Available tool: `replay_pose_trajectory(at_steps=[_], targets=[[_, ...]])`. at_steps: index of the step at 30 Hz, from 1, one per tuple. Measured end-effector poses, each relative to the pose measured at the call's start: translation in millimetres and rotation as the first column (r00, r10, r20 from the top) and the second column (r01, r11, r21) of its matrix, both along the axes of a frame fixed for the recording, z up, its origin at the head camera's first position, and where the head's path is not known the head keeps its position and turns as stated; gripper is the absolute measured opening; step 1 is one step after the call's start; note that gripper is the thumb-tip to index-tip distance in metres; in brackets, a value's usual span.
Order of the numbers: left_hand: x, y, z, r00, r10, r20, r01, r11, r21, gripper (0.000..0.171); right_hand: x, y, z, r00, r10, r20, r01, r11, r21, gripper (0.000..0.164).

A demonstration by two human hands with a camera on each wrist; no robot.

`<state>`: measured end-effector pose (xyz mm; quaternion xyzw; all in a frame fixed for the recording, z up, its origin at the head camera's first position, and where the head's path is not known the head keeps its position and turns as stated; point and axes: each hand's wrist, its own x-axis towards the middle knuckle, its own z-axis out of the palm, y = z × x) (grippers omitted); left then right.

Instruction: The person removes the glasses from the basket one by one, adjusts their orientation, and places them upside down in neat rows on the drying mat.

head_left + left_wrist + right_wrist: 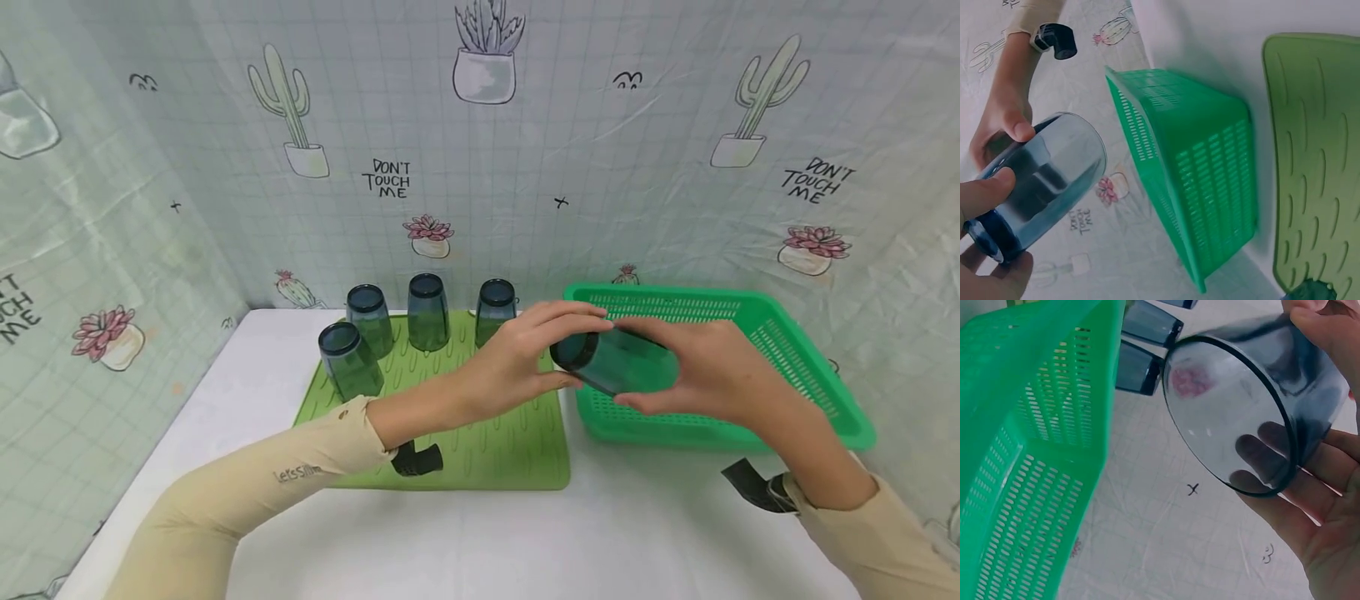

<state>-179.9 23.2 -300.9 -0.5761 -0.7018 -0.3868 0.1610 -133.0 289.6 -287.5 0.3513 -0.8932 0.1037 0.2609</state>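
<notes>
A bluish-green drinking glass [626,362] is held in the air, lying tilted on its side, in front of the green basket. My left hand [517,358] grips its thick base end with thumb and fingers. Around the side of the same glass, closer to its rim, curls my right hand [720,371]. The right wrist view shows the wide mouth of the glass [1229,419] facing the camera, with fingers visible through it. In the left wrist view, both hands hold the glass [1054,175] beside the basket.
A green slotted plastic basket [813,367] stands at the right. On the left, a lime-green ridged mat [487,454] lies on the white table [495,542]. Several matching glasses [352,367] stand upside down along the mat's back and left side. A cactus-print sheet [555,150] hangs behind.
</notes>
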Motion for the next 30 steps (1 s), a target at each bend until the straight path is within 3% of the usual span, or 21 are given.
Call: replay_pose_trajectory(at_steps=[3,6,9,14,18,22,25,30], targets=[[1.0,1.5,-0.1,0.994,0.001,0.108,-0.003,1.000,0.012,0.075,-2.4,0.3,-3.0,0.995,0.034,-0.090,-0.038,0.998,-0.043,0.078],[3.2,2.7,-2.1,0.965,-0.002,0.263,-0.011,0.999,0.048,0.083,-3.7,-0.5,-5.9,0.987,0.052,-0.154,-0.064,0.995,-0.073,0.080],[5.7,3.5,-5.8,0.899,-0.045,0.435,-0.013,0.992,0.128,0.086,-3.5,-2.3,-8.3,0.984,0.049,-0.172,-0.066,0.993,-0.093,0.081],[6.8,5.1,-15.5,0.757,-0.200,0.622,-0.008,0.949,0.316,0.081,-5.1,-7.3,-12.8,0.988,0.048,-0.146,-0.073,0.982,-0.174,0.081],[5.7,9.7,-24.2,0.668,-0.327,0.668,-0.014,0.892,0.451,0.088,-7.8,-14.0,-17.5,0.985,0.065,-0.158,-0.104,0.962,-0.252,0.080],[5.2,16.1,-31.4,0.603,-0.440,0.665,-0.010,0.830,0.558,0.102,-7.8,-21.1,-21.1,0.989,0.047,-0.141,-0.091,0.941,-0.325,0.080],[5.0,20.0,-35.6,0.579,-0.489,0.652,-0.006,0.798,0.603,0.103,-6.4,-25.3,-22.7,0.995,0.029,-0.092,-0.062,0.926,-0.373,0.078],[4.3,25.4,-39.3,0.585,-0.519,0.623,-0.011,0.763,0.646,0.098,-5.9,-31.0,-27.4,1.000,0.029,-0.008,-0.030,0.897,-0.441,0.081]])
